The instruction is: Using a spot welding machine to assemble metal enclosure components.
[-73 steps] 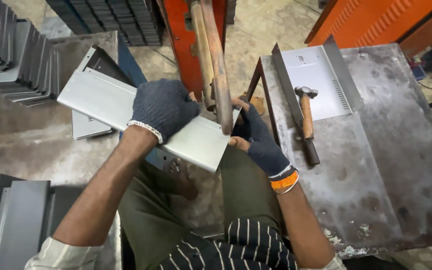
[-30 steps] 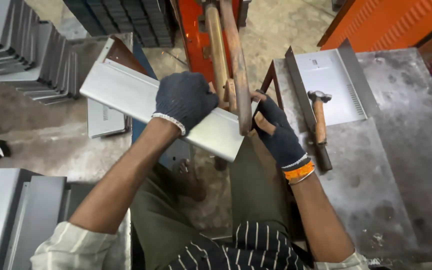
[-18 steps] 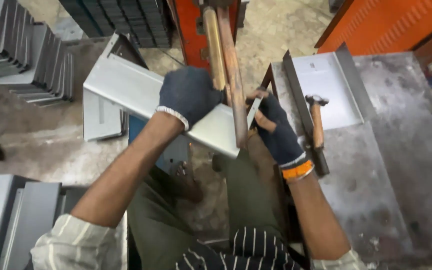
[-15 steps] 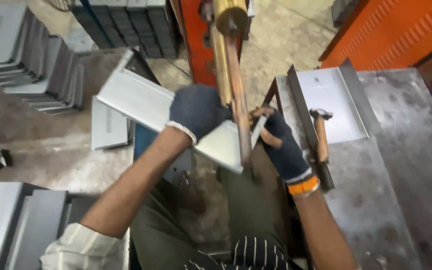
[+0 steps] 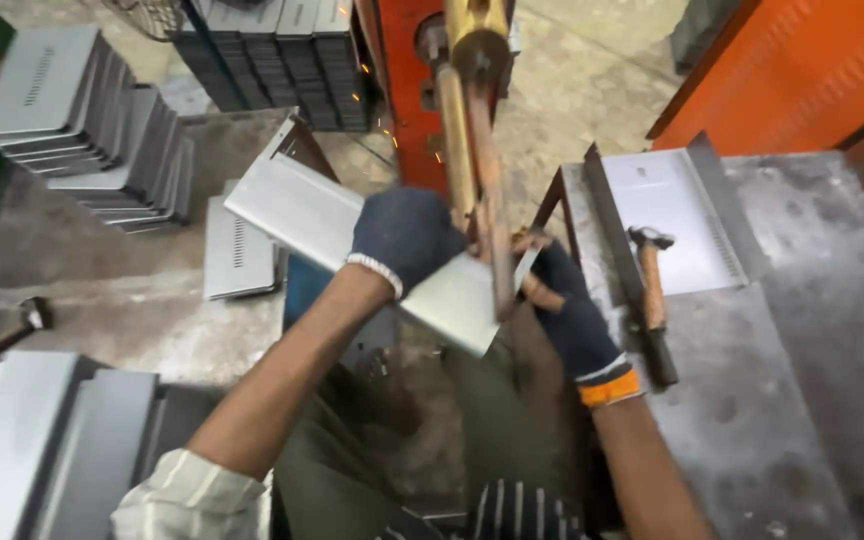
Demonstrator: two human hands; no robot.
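Work table [image 5: 832, 400], grey steel, scarred and spattered, to my right. It bears a finished tray and a hammer.

Spot welder [image 5: 407, 60], orange body straight ahead, its copper arms [image 5: 472, 170] reaching down toward me. Sparks show by the body, so I judge a weld to be in progress.

Stacks of bent panels [image 5: 82, 130], grey, leaning in rows at upper left. More of them lie at my lower left [image 5: 42, 440].

Sheet-metal panel [image 5: 352, 245], pale grey, folded along its edges, slanting from upper left down to the electrodes. Its near end sits between the welder arms, and this is the piece in hand.

Finished tray [image 5: 677, 215], flanged, flat on the table.

My left hand [image 5: 404, 235], dark glove, fingers closed over the top of the panel, pressing it steady.

My right hand [image 5: 567, 305], dark glove with an orange cuff, fingers curled round the panel's lower edge just beside the arms.

Hammer [image 5: 649, 285], wooden handle, lying untouched.

Judgement: one weld spot under way. Next would call for sliding the panel along, both grips kept firm.
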